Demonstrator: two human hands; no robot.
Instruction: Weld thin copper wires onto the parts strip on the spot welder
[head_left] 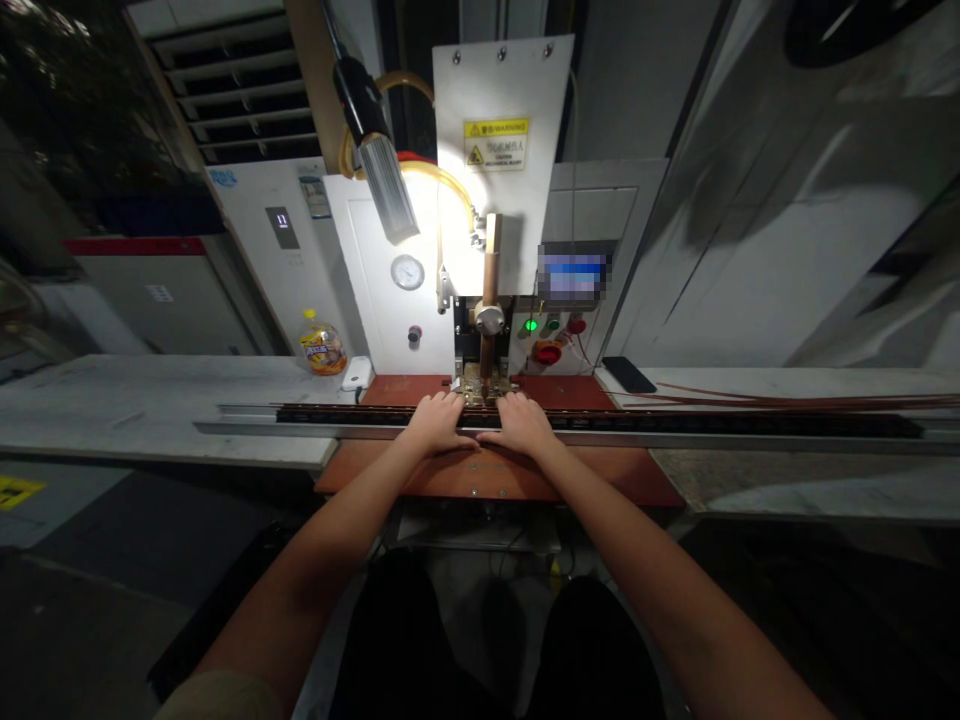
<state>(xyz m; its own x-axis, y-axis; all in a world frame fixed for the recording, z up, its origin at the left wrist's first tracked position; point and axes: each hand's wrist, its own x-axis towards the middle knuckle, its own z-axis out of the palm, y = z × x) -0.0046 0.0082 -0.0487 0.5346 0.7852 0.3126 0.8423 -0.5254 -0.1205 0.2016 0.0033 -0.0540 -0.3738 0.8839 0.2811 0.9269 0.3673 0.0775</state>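
A long metal rail [255,428] with a dark strip [720,424] along it lies crosswise over the reddish-brown work plate [600,478]. My left hand [439,424] grips the rail just left of the machine's tool, thumb along the near side and fingers over the top. On the right of the tool, my right hand [520,424] holds the same rail in a like way. The two thumbs almost meet in front. Between the hands, the copper-coloured vertical rod [489,350] of the machine comes down to a small brass-coloured fixture [474,384].
The white machine [502,90] stands behind, with a lamp [386,185], gauge [407,272], lit screen [574,276] and red switch [547,353]. A bottle [322,345] and white device [358,373] are left; a black phone [628,375] and thin brown strips [750,396] lie right.
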